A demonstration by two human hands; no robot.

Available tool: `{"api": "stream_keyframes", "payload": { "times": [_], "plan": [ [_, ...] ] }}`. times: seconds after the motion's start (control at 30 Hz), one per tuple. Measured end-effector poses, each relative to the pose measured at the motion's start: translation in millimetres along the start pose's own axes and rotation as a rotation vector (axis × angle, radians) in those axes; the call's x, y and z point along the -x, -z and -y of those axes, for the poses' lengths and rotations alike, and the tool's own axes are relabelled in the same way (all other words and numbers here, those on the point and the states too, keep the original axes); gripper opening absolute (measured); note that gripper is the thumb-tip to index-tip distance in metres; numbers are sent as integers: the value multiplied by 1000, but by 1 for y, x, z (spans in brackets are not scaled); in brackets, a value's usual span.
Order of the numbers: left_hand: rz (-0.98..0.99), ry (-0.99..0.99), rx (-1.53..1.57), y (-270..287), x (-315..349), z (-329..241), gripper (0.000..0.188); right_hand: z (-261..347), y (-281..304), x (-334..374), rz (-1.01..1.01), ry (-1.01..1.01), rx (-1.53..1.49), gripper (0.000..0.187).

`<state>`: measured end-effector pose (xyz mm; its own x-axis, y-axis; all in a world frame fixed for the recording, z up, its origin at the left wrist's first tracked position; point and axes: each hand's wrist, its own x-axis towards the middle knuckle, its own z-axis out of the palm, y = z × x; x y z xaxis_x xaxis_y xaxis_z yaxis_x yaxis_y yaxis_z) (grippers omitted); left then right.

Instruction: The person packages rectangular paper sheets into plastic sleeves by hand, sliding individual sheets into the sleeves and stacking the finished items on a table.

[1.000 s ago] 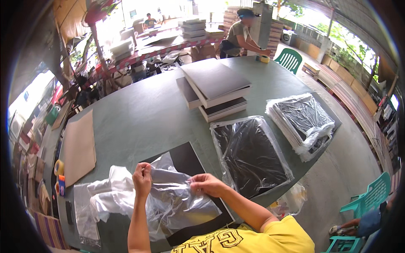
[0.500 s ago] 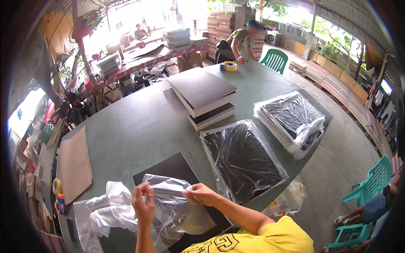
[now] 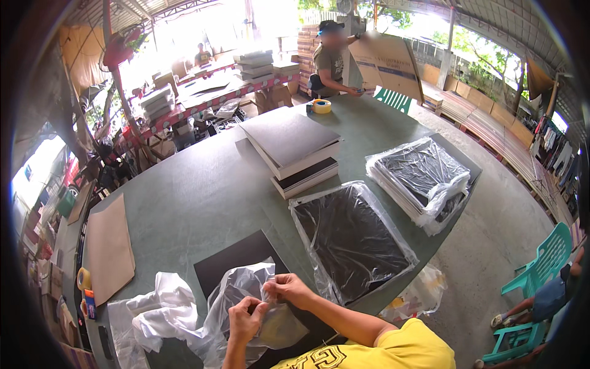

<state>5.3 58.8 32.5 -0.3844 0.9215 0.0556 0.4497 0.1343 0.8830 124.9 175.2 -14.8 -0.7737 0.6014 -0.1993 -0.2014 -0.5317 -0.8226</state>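
Note:
A clear plastic bag (image 3: 236, 289) hangs in front of me, pinched at its upper edge by both hands. My left hand (image 3: 247, 318) is closed on its near side. Just above and to the right, the fingers of my right hand (image 3: 289, 290) also pinch the film. Beneath the bag lies a black board (image 3: 233, 255) on the green table, partly covered. To the left is a crumpled white cloth (image 3: 169, 307). Right of my hands sits a black panel wrapped in clear plastic (image 3: 353, 240).
Stacked dark-topped boards (image 3: 292, 138) stand mid-table, and a plastic-wrapped stack (image 3: 421, 181) lies near the right edge. Brown paper (image 3: 110, 243) and tape rolls (image 3: 83, 278) are at the left. Across the table, a co-worker (image 3: 332, 64) holds a large cardboard sheet (image 3: 387, 64). Green chairs (image 3: 544, 258) stand right.
My left hand has moved right and down, close to my right hand. The bag's edge has been drawn up between them. The co-worker has straightened up and now holds a cardboard sheet.

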Motion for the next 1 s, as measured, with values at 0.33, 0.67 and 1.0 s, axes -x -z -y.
{"api": "stream_keyframes", "payload": {
  "times": [0.33,0.67,1.0],
  "plan": [
    [24,15,53,5,3,2,10,16,16,6,131,-101,186,21],
    [35,33,-99,10,6,-6,22,-5,3,1,19,-53,249,21],
    [-8,142,244,4,6,16,12,3,2,10,-74,-31,2,35]
  ]
}}
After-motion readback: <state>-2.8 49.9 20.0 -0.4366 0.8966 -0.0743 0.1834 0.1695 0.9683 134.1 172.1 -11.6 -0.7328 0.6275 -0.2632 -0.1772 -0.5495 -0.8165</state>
